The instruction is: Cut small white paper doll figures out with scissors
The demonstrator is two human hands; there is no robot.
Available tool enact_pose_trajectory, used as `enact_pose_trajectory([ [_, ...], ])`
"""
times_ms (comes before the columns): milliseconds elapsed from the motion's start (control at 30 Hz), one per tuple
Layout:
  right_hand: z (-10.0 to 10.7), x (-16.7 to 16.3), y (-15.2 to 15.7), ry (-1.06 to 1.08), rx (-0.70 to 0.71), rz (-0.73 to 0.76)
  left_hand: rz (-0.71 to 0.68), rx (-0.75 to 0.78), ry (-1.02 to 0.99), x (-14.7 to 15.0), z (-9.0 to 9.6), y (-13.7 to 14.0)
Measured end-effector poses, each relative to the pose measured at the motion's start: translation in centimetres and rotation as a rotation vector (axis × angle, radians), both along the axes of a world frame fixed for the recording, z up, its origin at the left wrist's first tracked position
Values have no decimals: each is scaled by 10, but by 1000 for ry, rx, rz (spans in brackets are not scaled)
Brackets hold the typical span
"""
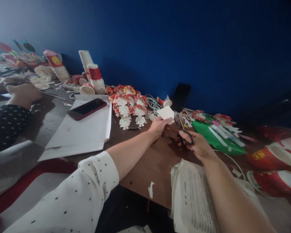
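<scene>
Between the thumb and fingers of my left hand (159,126) is a small white piece of paper (166,113), held up over the brown table (145,161). My right hand (196,144) grips a pair of scissors (189,137) by its dark handles. The scissor blades point up toward the paper's right edge; whether they touch it I cannot tell. Just behind my left hand lies a cluster of white paper figures (123,111) with red and yellow wavy trim. Below my right hand sits a pack of tissues (189,194) at the table's front edge.
A phone (87,109) lies on a white box lid (72,132) to the left. Stacked paper cups (96,79) stand by the blue wall. Markers (218,136) rest on a green sheet (201,129); red cups (269,157) lie right. Another person's hands (24,92) are at far left.
</scene>
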State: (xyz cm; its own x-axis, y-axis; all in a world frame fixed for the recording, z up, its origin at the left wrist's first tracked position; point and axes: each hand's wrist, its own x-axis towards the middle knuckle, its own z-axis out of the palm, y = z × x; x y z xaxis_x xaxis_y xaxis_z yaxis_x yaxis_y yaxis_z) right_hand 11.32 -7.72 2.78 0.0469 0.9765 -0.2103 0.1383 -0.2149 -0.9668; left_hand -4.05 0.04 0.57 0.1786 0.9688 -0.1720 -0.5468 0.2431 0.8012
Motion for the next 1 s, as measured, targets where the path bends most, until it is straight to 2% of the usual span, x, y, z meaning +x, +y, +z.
enact_pose_trajectory([
  [267,-4,2,2,-1,-21,3,9,24,85,0,-5,3],
  [1000,-5,3,1,1,-24,23,19,12,136,0,-1,1],
])
